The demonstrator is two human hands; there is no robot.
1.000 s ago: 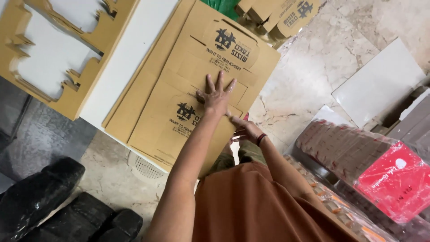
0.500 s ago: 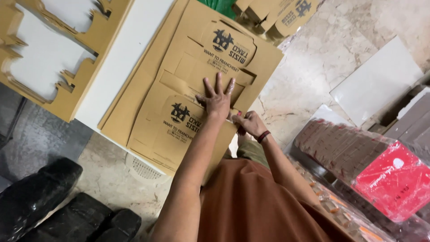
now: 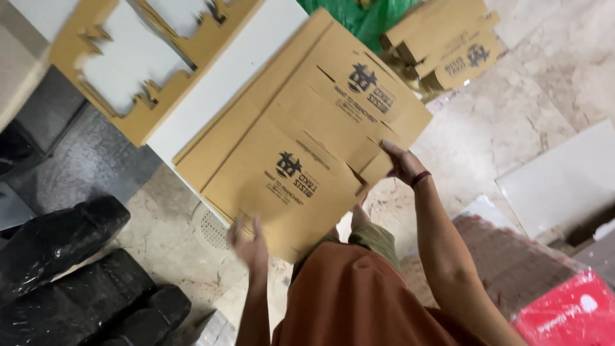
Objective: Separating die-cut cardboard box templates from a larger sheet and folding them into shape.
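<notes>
Right then, both hands were on the flat cardboard box (image 3: 301, 160), a big brown die-cut sheet lying across the edge of the white worktop (image 3: 218, 77) and overhanging the stone floor (image 3: 512, 96). The right hand (image 3: 402, 161) sat at the sheet's right edge, fingers closed around a flap by the notch, a dark band on the wrist. The left hand (image 3: 248, 240) was at the near bottom edge, blurred, fingers spread; whether its grip had actually closed on the board I could not tell.

Judging by its look, that sheet would be light but wide and floppy at the scored folds, stiff only along the panels. It looked likeliest to bend or sag at the creases if lifted by one corner, so a hold on two opposite edges, near the fold lines, seemed the sound choice. Dry cardboard, not slippery, though edges crush easily.

More folded boxes (image 3: 448, 45) lay at top right, a cut-out cardboard frame (image 3: 138, 122) top left, black bags (image 3: 70, 269) below, a red packet (image 3: 570, 314) at right.
</notes>
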